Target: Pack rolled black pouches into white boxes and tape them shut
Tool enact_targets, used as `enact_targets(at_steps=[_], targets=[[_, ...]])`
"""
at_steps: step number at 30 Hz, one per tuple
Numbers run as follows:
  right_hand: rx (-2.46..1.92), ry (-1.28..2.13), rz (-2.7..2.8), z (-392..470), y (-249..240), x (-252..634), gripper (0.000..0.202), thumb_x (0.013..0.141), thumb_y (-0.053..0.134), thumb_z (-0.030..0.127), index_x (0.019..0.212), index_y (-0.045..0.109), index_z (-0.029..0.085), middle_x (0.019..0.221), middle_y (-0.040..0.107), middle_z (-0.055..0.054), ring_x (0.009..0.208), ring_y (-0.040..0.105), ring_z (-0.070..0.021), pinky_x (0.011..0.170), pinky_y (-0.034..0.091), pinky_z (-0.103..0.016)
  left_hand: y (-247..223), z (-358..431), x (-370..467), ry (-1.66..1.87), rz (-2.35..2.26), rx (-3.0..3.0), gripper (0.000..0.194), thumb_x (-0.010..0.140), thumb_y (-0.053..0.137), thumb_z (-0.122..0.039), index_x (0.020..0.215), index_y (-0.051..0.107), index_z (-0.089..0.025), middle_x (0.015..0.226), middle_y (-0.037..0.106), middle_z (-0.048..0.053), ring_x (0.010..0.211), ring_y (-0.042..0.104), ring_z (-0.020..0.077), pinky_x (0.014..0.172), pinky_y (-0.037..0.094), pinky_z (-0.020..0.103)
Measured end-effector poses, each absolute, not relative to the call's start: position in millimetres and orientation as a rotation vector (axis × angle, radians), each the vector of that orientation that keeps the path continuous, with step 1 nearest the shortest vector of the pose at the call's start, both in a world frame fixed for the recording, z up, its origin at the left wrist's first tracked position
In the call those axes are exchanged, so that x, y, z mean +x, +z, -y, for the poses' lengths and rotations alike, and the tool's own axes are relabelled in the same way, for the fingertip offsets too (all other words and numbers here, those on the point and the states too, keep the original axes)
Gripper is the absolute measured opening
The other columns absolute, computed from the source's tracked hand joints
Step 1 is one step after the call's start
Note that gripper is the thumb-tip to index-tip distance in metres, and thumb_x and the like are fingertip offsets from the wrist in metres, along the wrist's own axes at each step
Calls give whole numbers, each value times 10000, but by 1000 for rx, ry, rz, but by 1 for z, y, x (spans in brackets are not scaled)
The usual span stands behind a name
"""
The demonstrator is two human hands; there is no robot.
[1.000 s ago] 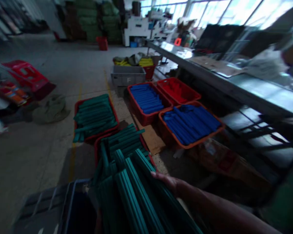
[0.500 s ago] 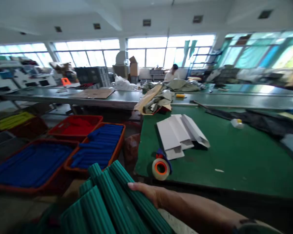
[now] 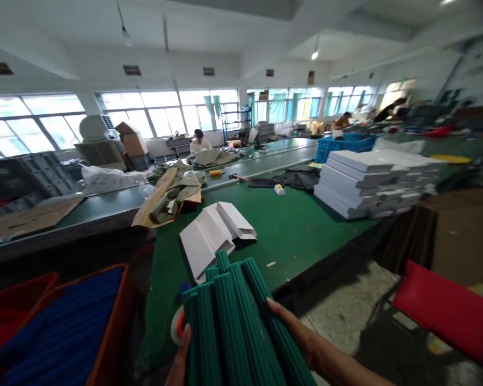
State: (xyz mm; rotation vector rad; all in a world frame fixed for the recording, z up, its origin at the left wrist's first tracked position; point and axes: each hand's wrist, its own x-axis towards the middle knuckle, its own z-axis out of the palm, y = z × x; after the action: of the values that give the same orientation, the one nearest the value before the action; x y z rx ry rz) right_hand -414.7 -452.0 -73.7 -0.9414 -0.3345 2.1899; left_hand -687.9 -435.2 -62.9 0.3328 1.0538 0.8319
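A bundle of several dark green ribbed rolls [image 3: 233, 321] lies lengthwise between my hands, above the near edge of the green table [image 3: 290, 236]. My left hand [image 3: 180, 356] presses on the bundle's left side; only part of it shows. My right hand [image 3: 292, 324] grips the right side, its thumb along the outermost roll. Just beyond the rolls, white folded cartons [image 3: 209, 236] lie flattened on the table. A tape roll with an orange core [image 3: 178, 324] is partly hidden behind my left hand and the rolls.
Stacked white boxes [image 3: 354, 182] stand at the table's right, by a blue crate [image 3: 326, 147]. A red-topped seat [image 3: 446, 311] is at the lower right. An orange basket [image 3: 115, 321] of blue rolls sits lower left. A person [image 3: 200, 142] works farther back; others are at far right.
My view has swung right, bringing the white box stack and red seat into sight. The green rolls have moved from beside the baskets to the table edge, and my left hand now shows.
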Motion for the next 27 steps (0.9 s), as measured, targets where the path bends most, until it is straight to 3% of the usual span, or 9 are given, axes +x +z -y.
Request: enact_targets(at_steps=[4,7,10,13,17,21,27], targets=[[-859,2113,278,453,-70,-344,654,744,633,682,984,715,79,949,740,-146,1011,673,-265,1013,461,-365,-67,391,-613,772,-1005,413,456,891,572,-472,1269,546,-217,1288,576,100,1151,576,270,948,512,470],[-777,2088,207,443,-70,-283,640,763,634,659,1004,712,72,915,743,-144,1021,669,-264,1021,455,-367,-72,356,-545,727,-970,458,696,771,641,-603,1359,488,-264,1316,597,108,1264,517,353,995,496,524],[-737,2069,144,428,-72,-217,622,793,626,631,1026,706,60,914,741,-150,1029,665,-268,1028,449,-374,-77,328,-482,710,-935,482,867,685,698,-638,1401,445,-221,1316,606,122,1321,447,380,1055,439,554],[-754,2050,108,411,-73,-160,604,810,604,631,1037,708,81,935,739,-146,1042,660,-274,1019,458,-383,-81,311,-434,723,-914,462,832,683,710,-624,1374,475,-225,1340,589,115,1355,418,329,1113,391,492],[-792,2100,68,385,-72,-108,632,806,577,659,1048,709,91,967,735,-152,1054,653,-286,1000,474,-389,-82,294,-383,659,-921,374,757,698,715,-584,1343,513,-244,1360,572,113,1336,440,344,1082,408,537],[-835,2110,36,350,-75,-77,628,816,553,657,1066,707,101,980,734,-150,1033,662,-283,983,485,-393,-84,262,-341,580,-919,290,741,728,688,-576,1336,530,-184,1291,615,165,1236,536,391,1004,454,588],[-825,2114,-88,278,-71,-37,589,867,531,611,1130,687,108,954,742,-134,996,678,-267,980,485,-385,-87,195,-296,421,-761,106,841,714,636,-692,1306,545,-100,1161,675,209,1109,627,393,931,500,591]])
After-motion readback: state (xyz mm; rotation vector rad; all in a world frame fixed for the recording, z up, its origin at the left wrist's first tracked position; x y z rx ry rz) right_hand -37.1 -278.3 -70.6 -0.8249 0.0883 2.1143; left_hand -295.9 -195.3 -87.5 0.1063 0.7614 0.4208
